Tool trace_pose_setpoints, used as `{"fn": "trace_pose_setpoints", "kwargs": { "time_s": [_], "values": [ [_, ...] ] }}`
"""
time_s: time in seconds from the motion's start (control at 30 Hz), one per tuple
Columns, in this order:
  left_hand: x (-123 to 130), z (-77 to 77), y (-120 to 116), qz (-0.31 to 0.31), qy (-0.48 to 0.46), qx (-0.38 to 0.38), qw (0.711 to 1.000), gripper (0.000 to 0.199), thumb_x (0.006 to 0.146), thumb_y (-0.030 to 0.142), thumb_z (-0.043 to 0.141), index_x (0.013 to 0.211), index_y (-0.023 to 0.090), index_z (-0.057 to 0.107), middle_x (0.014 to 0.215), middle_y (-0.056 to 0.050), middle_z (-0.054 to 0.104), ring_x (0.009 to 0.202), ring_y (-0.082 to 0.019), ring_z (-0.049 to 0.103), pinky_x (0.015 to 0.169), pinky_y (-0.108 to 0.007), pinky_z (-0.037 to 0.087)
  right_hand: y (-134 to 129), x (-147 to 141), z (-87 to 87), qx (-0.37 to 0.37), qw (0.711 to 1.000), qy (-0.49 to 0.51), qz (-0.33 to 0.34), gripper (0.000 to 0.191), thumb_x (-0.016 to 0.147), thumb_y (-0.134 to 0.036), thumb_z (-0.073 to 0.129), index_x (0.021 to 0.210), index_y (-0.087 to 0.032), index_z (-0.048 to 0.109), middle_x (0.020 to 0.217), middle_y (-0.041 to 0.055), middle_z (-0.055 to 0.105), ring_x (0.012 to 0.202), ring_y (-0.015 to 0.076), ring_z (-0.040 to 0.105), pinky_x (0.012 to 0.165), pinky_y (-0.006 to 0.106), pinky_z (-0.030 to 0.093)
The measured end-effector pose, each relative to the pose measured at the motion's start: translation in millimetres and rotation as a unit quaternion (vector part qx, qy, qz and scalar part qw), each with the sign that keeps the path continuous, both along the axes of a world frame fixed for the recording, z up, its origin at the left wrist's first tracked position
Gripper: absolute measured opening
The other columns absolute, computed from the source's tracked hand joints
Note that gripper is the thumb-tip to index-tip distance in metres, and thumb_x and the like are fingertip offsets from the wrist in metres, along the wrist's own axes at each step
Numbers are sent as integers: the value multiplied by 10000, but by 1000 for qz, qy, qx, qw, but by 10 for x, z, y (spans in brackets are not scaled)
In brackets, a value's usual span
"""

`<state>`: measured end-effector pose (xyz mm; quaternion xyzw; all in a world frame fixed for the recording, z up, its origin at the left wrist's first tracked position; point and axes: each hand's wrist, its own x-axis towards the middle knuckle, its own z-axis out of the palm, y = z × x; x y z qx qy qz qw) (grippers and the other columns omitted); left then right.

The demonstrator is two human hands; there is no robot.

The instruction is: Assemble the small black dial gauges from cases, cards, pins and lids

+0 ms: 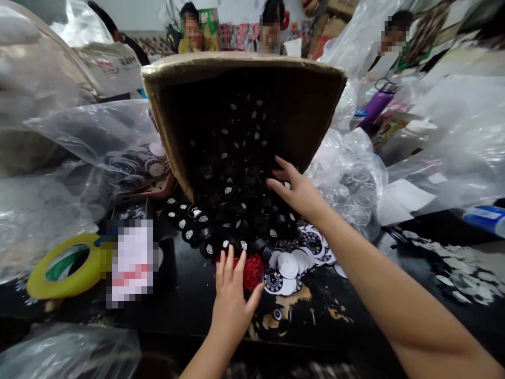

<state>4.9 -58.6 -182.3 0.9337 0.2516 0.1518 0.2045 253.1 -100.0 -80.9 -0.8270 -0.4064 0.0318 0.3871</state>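
Note:
A large cardboard box [244, 60] lies tipped with its mouth towards me, and many small black parts [236, 210] with pale metal pieces spill from it onto the black table [177, 310]. My right hand [298, 189] reaches into the right side of the mouth, fingers apart, over the parts. Below the pile, my left hand [232, 289] spreads its fingers beside a heap of small red pieces [251, 271], with its fingertips near the front black parts. Printed discs and white discs [288, 266] lie right of the red heap.
Yellow tape [65, 266] and a blurred white card [132, 263] lie at left. Clear bags hold discs [134, 163] at left and rings [355, 195] at right. White pieces [469, 268] and a purple bottle [376, 105] are at right. Several people sit behind the box.

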Motion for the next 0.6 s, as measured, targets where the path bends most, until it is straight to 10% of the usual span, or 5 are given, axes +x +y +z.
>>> {"fn": "trace_pose_setpoints", "kwargs": {
  "time_s": [0.07,0.17,0.37,0.6],
  "values": [
    [20,-4,-32,9,14,-3,1000,593,924,365,482,1449,238,237,1562,-150,204,1453,-346,103,1084,-613,298,-482,-271,-162,39,997,-53,38,335,937,-394,450,1195,-246,604,1086,50,689,1024,217,636,962,404,460],
    [122,-31,-89,11,1,9,1000,583,927,348,473,1447,216,245,1564,-164,184,1456,-350,66,1095,-607,285,-935,-659,-537,-65,973,-100,199,277,891,-384,523,1075,-237,668,1071,50,698,1114,240,590,1100,480,316],
    [384,-82,-222,13,-18,25,999,534,944,264,422,1444,176,257,1572,-200,110,1456,-339,76,1108,-593,268,-853,-772,-919,-178,945,-156,225,673,823,-555,538,1381,-183,477,1434,65,469,1422,308,204,1183,514,28],
    [547,-14,-409,16,-3,0,1000,548,928,277,445,1451,189,310,1578,-161,175,1451,-333,116,1117,-559,284,-1059,-564,-1148,-140,945,-242,171,491,865,-511,480,1248,-228,603,1282,60,612,1249,280,495,1152,550,153]
  ]
}}
